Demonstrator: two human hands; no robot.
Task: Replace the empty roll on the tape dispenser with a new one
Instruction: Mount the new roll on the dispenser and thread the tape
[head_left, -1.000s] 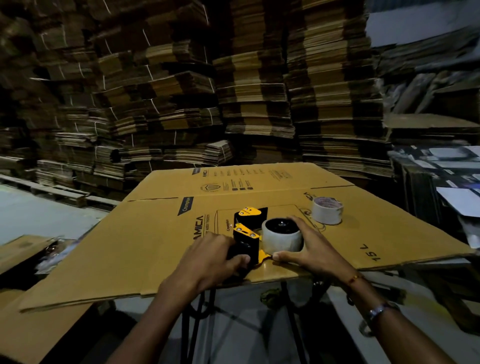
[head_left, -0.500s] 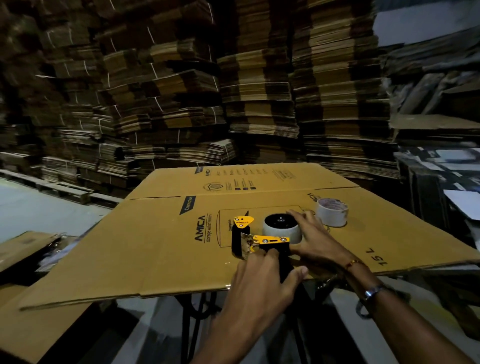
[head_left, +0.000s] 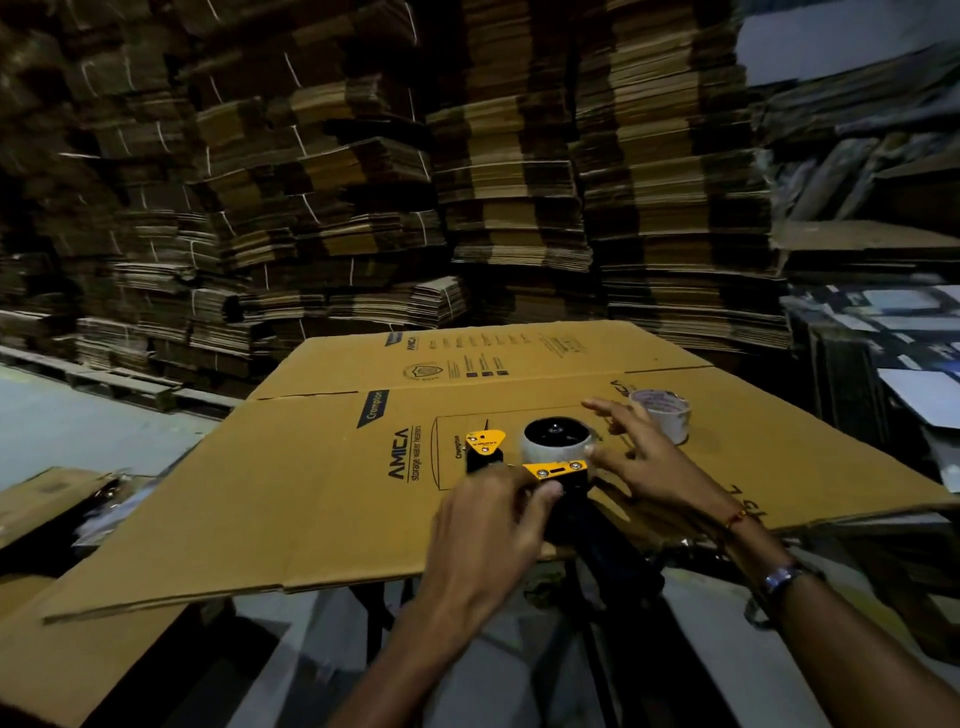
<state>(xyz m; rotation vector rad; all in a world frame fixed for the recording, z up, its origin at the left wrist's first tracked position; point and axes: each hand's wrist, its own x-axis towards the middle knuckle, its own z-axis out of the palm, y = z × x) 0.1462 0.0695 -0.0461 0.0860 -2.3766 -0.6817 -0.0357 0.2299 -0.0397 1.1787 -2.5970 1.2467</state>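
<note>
One flattened carton (head_left: 311, 499) covers our bench as the work surface, printed side up, so the small parts sit on something flat and bright in this dim room. Behind it, from 9 through 1 o'clock, bundled cardboard stacks (head_left: 519, 171) fill the wall; too many to count.

One tape dispenser (head_left: 550, 475) lies near the carton's 6 o'clock edge, black body with yellow plates, its handle hanging off that edge toward us. We judge it is laid on its side so the hub faces up and a roll can drop on or lift off.

Two hands. Our left hand (head_left: 493, 535), at 7 o'clock of the dispenser, has its grip closed on the dispenser body just below the yellow plate, pinning it so it does not slide. Our right hand (head_left: 649, 462) is at 3 o'clock of the hub, grip spread, fingers apart and holding nothing, thumb just beside the roll.

Two rolls. One roll on the hub (head_left: 556, 441) sits on the dispenser, pale wall around a dark centre; empty core or fresh roll, we cannot tell. One loose roll (head_left: 662, 418) stands on the carton at 2 o'clock of the dispenser, beyond the right fingers, near but apart, likely parked within reach for the swap.
</note>
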